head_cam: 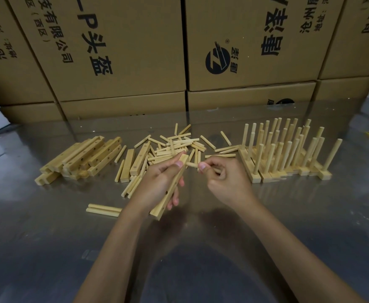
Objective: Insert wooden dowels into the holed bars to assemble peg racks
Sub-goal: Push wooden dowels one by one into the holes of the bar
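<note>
My left hand [157, 182] grips a pale wooden holed bar [170, 191], held slanted above the table with its far end up. My right hand [223, 178] pinches a short wooden dowel [192, 164], whose tip touches the upper end of the bar. Behind the hands lies a loose heap of dowels [174, 147]. A stack of empty holed bars [80, 158] sits at the left. Finished peg racks [286, 154], with dowels standing upright, are lined up at the right.
The work surface is a shiny metal table [201, 248]. Two dowels [103, 209] lie by my left forearm. Large printed cardboard boxes [179, 51] form a wall at the table's far edge. White objects show at both side edges.
</note>
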Action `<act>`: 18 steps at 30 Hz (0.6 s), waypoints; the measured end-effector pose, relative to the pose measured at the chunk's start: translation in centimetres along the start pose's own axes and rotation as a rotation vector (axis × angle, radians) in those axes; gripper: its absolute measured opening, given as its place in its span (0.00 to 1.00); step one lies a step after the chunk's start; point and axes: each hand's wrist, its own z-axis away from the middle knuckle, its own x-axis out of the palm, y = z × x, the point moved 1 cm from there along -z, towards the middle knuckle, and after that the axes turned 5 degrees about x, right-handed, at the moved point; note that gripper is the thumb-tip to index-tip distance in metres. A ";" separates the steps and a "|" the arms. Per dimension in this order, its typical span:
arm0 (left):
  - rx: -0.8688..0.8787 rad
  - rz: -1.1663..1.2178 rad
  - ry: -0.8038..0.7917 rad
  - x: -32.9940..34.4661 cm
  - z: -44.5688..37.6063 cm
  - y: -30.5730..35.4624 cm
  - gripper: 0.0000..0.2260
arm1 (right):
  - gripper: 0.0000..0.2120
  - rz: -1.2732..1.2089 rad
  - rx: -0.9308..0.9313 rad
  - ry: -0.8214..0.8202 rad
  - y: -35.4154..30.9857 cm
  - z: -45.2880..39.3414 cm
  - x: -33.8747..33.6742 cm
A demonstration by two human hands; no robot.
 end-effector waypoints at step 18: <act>-0.128 0.230 0.638 -6.0 -0.8 -1.4 0.14 | 0.23 0.449 -0.419 -0.532 0.5 3.8 5.7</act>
